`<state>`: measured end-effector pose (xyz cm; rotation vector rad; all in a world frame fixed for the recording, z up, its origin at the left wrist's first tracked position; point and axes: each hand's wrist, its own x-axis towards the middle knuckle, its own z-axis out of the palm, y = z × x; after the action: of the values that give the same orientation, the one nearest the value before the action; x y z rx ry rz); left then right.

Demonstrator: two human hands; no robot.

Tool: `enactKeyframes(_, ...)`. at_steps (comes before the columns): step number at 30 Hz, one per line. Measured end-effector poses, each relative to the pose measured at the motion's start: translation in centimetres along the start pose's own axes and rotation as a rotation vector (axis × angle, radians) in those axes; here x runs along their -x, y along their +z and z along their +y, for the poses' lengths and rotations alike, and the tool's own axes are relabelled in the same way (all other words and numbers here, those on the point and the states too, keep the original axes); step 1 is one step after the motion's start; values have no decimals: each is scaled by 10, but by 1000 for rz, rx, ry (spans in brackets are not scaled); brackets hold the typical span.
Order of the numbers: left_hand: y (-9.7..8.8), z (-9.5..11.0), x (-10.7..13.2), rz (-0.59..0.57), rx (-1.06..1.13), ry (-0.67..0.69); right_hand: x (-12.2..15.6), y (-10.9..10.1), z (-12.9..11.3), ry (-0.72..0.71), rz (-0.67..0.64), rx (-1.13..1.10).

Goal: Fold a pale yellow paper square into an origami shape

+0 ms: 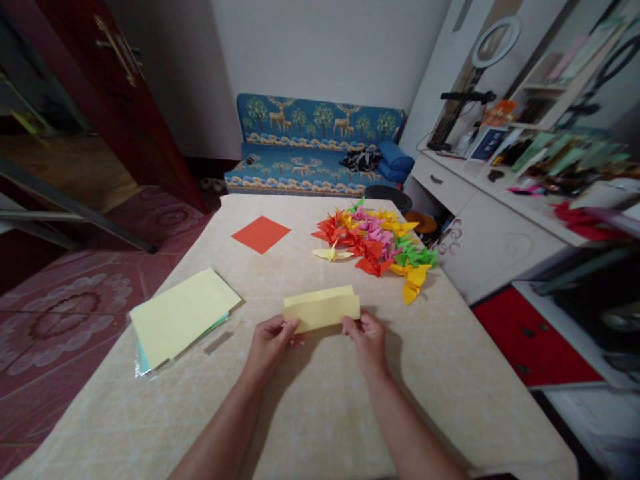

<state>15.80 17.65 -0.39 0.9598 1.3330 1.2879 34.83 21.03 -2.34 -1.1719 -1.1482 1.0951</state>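
Note:
A pale yellow sheet of paper [323,309], folded in half, is held just above the beige table [310,400]. My left hand [270,341] pinches its lower left corner. My right hand [367,337] pinches its lower right corner. Both hands are closed on the paper's near edge, with the fold's two layers showing at the top.
A stack of paper sheets [180,319] with a yellow one on top lies at the left. A red square sheet [261,234] lies farther back. A pile of several coloured folded paper cranes [380,248] sits at the back right. A white desk [480,213] stands to the right.

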Motion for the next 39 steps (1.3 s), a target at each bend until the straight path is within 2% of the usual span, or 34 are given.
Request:
enactKeyframes(4,2,0,1,-9,38,-75,0,2,0,45,-25,-69)
enactKeyframes(11,4,6,2,63,-23,-2,1,4,5,136,-86,-159)
enactKeyframes(15,3,1,1,71,-69,41,1,3,4,82,-117,-185)
enactKeyframes(22,-1,-10,-2,-2,-138,119,-2,0,6,-27,-51,-112)
enactKeyframes(29,-5,-7,-4,140,-85,241,-2,1,4,-72,-98,-28)
enactKeyframes(32,-6,-8,-5,201,-64,260,-3,1,4,-22,-75,-91)
enactKeyframes(35,-6,-8,-5,213,-65,256,-3,0,7,44,-46,-176)
enactKeyframes(39,-5,-8,-6,209,-64,237,-3,0,7,58,7,-215)
